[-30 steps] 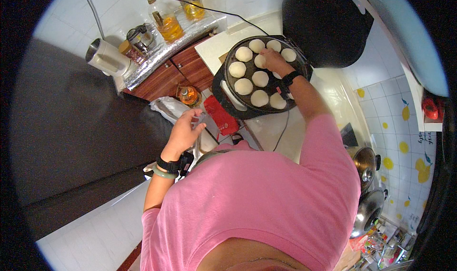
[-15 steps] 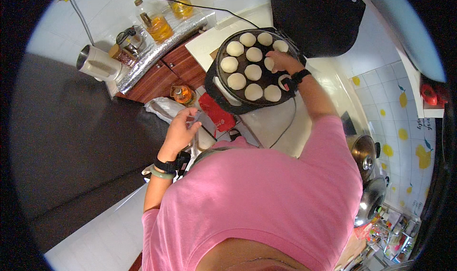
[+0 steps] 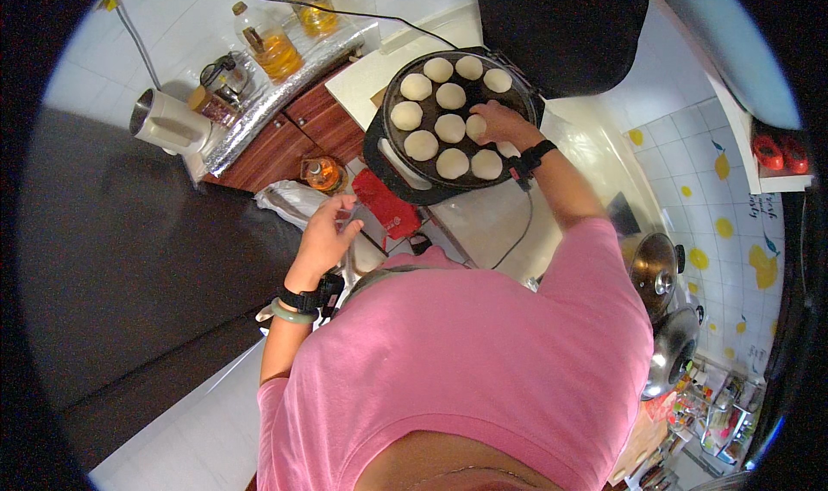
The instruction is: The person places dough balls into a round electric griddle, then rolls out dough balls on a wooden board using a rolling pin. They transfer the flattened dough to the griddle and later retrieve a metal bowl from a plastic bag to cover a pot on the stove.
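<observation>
My right hand point(image 3: 503, 124) reaches over a round dark electric griddle point(image 3: 398, 153). Its fingers close on the edge of a pale flat dough round point(image 3: 475, 129), which sits right of the middle. Several similar rounds lie about it, such as one dough round point(image 3: 449, 129) beside it and another dough round point(image 3: 486, 165) nearer me. A further round is partly hidden under my right wrist. Well away from the griddle, my left hand point(image 3: 324, 239) hangs in the air to the left, fingers curved and apart, with nothing I can make out in it.
The griddle's black lid point(image 3: 561, 30) stands raised behind it. A cord point(image 3: 528, 224) runs across the pale counter. Left are oil bottles point(image 3: 274, 53), a blender-like jug point(image 3: 164, 120) and a foil-covered ledge point(image 3: 250, 133). Pot lids point(image 3: 653, 275) lean at right.
My right hand has shifted slightly toward me, and the dough round at its fingers has slid nearer with it. The view has moved a little. My left hand stays much the same.
</observation>
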`<move>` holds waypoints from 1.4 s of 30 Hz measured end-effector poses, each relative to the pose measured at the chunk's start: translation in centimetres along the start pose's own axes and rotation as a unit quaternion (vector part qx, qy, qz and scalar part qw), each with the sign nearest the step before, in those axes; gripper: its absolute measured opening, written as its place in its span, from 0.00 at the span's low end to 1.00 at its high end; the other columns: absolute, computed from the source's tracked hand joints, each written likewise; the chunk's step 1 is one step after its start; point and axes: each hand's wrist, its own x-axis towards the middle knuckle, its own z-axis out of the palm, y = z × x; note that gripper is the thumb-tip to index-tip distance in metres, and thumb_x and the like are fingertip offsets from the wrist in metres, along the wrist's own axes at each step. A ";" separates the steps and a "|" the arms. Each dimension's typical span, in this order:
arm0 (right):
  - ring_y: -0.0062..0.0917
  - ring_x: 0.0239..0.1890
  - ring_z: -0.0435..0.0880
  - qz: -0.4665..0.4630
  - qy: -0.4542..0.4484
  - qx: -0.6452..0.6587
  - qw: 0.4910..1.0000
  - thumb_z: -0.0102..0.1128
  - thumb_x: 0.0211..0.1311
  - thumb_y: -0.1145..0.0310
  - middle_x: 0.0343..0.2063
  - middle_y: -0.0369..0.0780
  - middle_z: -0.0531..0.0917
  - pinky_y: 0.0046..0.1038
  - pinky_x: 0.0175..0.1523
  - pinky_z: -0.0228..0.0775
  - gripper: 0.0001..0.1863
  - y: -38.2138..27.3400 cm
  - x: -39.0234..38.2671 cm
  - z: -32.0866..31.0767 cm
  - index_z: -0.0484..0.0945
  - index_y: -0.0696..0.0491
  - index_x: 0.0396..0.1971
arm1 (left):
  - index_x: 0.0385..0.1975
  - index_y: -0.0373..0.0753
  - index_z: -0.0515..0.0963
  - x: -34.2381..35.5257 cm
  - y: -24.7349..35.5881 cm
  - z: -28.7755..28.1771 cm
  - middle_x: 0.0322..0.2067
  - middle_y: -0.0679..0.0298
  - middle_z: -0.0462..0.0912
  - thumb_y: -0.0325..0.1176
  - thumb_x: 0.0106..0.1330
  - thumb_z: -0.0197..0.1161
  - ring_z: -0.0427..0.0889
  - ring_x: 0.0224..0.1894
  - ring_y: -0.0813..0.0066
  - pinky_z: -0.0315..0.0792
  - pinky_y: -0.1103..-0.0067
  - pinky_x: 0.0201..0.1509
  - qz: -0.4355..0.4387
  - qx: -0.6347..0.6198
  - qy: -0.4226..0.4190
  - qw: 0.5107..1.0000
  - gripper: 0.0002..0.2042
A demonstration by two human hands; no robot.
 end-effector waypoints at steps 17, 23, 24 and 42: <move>0.40 0.47 0.70 -0.048 0.098 -0.009 0.994 0.66 0.36 0.68 0.42 0.43 0.72 0.40 0.50 0.64 0.30 -0.3 -0.3 0.9 0.70 0.46 0.47 | 0.44 0.35 0.69 0.4 0.0 0.2 0.37 0.59 0.74 0.25 0.52 0.61 0.75 0.38 0.71 0.70 0.79 0.40 -0.020 -0.005 -0.011 1.000 0.18; 0.37 0.45 0.72 -0.153 0.117 -0.060 0.979 0.67 0.34 0.66 0.42 0.41 0.74 0.41 0.43 0.66 0.31 -2.9 0.8 0.8 0.71 0.46 0.46 | 0.44 0.35 0.69 0.4 0.3 0.1 0.37 0.59 0.74 0.25 0.52 0.61 0.75 0.38 0.71 0.70 0.79 0.39 -0.011 0.006 -0.007 1.000 0.18; 0.36 0.45 0.72 -0.166 0.122 -0.054 0.977 0.67 0.35 0.66 0.42 0.40 0.74 0.41 0.43 0.66 0.30 -3.3 0.9 0.8 0.71 0.46 0.46 | 0.44 0.35 0.69 0.4 0.4 0.0 0.38 0.59 0.74 0.25 0.52 0.61 0.75 0.38 0.71 0.70 0.80 0.39 -0.007 -0.012 -0.013 1.000 0.17; 0.38 0.40 0.75 -0.122 0.191 -0.062 0.972 0.54 0.46 0.73 0.36 0.43 0.74 0.43 0.41 0.66 0.16 -2.9 1.9 1.4 0.73 0.50 0.40 | 0.43 0.35 0.70 0.5 0.1 0.2 0.37 0.59 0.74 0.26 0.52 0.61 0.76 0.37 0.69 0.70 0.78 0.39 -0.001 -0.005 -0.011 1.000 0.18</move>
